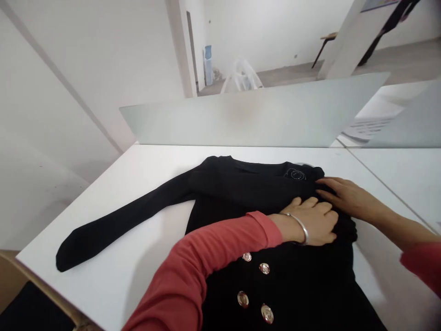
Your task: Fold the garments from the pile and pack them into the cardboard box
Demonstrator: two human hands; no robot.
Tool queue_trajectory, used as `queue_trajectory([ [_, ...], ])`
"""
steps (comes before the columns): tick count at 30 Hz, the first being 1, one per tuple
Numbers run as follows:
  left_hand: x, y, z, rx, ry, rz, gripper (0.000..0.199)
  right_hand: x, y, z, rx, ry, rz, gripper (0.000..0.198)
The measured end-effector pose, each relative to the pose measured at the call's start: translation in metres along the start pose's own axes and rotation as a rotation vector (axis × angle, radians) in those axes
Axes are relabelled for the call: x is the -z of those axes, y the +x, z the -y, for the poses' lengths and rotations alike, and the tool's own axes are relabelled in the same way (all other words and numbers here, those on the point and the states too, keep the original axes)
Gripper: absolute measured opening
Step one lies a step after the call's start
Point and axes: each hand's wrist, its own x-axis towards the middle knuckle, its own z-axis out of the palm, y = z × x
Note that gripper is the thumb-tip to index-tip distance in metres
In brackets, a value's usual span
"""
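Observation:
A black long-sleeved dress (237, 188) lies spread on the white table, one sleeve (117, 230) stretched out to the left. Shiny metal buttons (243, 299) run in two rows down its front. My left hand (315, 223), with a silver bangle at the wrist, presses into the cloth near the right shoulder, its fingers bent over the fabric. Just beyond it, my right hand (347, 197) grips the bunched cloth at the shoulder's outer edge; its fingertips are partly hidden. A round silvery mark (296, 174) shows inside the neckline. The dress's lower end runs out of view.
A frosted partition (234, 119) stands along the back of the white table (161, 262). Behind it are a white plastic bag (241, 78), a water dispenser (208, 66) and a pillar (347, 41). A person in dark clothes (389, 27) is at the far right.

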Motion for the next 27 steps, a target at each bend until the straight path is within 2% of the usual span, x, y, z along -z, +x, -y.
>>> queue_trajectory([
  [2, 0.02, -0.028, 0.018, -0.005, 0.036, -0.094, 0.036, 0.005, 0.0, 0.016, 0.045, -0.054, -0.108, 0.043],
  [4, 0.039, -0.07, 0.047, 0.08, 0.066, -0.197, 0.035, 0.006, -0.002, 0.036, 0.135, -0.085, -0.159, 0.05],
  [7, 0.06, -0.159, 0.101, 0.38, 0.102, -0.25, 0.036, -0.008, -0.011, 0.055, 0.226, -0.096, 0.013, 0.052],
  [9, 0.065, -0.23, 0.133, 0.65, 0.123, -0.231, 0.043, -0.02, -0.015, 0.057, 0.234, -0.094, 0.132, 0.053],
  [11, 0.065, -0.301, 0.154, 0.9, 0.153, -0.184, 0.05, -0.025, -0.014, 0.055, 0.223, -0.104, 0.193, 0.054],
  [13, 0.061, -0.361, 0.159, 1.031, 0.116, -0.079, 0.06, -0.021, -0.006, 0.059, 0.206, -0.126, 0.2, 0.056],
  [15, 0.056, -0.404, 0.154, 1.087, 0.046, 0.036, 0.068, -0.012, 0.003, 0.076, 0.209, -0.144, 0.163, 0.057],
  [17, 0.054, -0.431, 0.145, 1.094, 0.001, 0.096, 0.073, -0.001, 0.012, 0.105, 0.241, -0.135, 0.124, 0.056],
  [21, 0.059, -0.457, 0.136, 1.112, 0.02, 0.048, 0.068, 0.013, 0.018, 0.173, 0.352, -0.086, 0.192, 0.051],
  [24, 0.063, -0.475, 0.142, 1.131, -0.021, 0.012, 0.048, 0.015, 0.02, 0.213, 0.417, -0.087, 0.256, 0.045],
  [27, 0.064, -0.491, 0.153, 1.09, -0.118, -0.062, 0.026, 0.01, 0.027, 0.241, 0.44, -0.117, 0.316, 0.044],
])
